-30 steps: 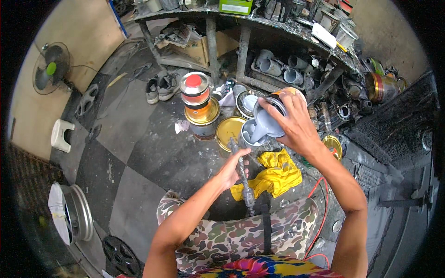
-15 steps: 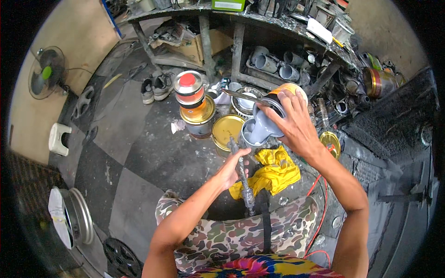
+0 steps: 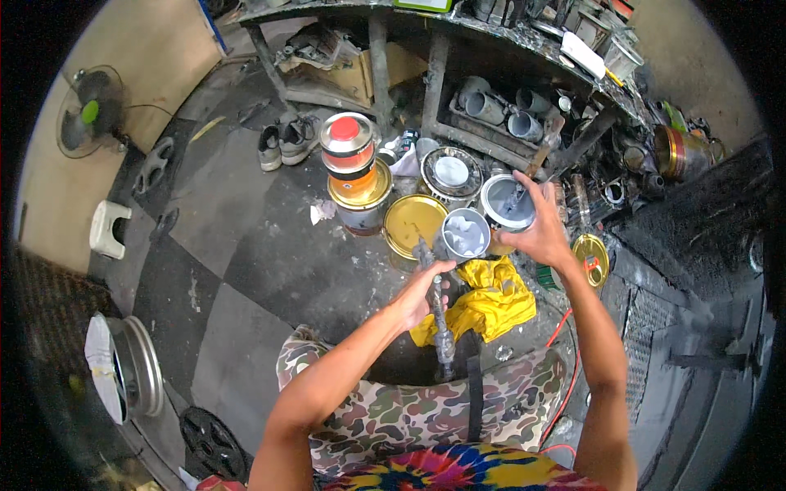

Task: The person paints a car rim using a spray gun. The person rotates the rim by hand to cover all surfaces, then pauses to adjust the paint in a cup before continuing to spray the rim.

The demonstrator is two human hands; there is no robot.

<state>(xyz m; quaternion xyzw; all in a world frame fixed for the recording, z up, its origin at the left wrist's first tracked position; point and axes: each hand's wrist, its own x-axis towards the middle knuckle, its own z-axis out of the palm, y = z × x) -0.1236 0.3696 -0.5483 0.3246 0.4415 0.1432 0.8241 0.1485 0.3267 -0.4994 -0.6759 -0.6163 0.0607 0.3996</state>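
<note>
My right hand [image 3: 542, 232] is closed around the side of an open tin [image 3: 487, 214] of grey paint. A flat, stained stirring stick [image 3: 540, 157] leans out over its far rim. Just left of the tin stands a grey cup [image 3: 472, 255] with pale grey paint inside. My left hand [image 3: 419, 296] is wrapped around a paint-crusted stick [image 3: 439, 317], its thumb close to the cup's base. Under and beside the cup lies a crumpled yellow cloth [image 3: 501, 307]. A gold-lidded tin [image 3: 413, 222] stands left of the cup.
An orange can with a red cap [image 3: 347, 139] is stacked on another gold-lidded tin [image 3: 364, 214]. Behind the cup stands a paint-smeared tub [image 3: 452, 172]. A workbench [image 3: 491, 34] with cups beneath spans the back. A red hose [image 3: 559, 327] runs along the right.
My right hand has brought the paint tin from tilted over the cup to nearly upright beside it, and the pouring stream has stopped. My left hand keeps its hold on the paint-crusted stick.
</note>
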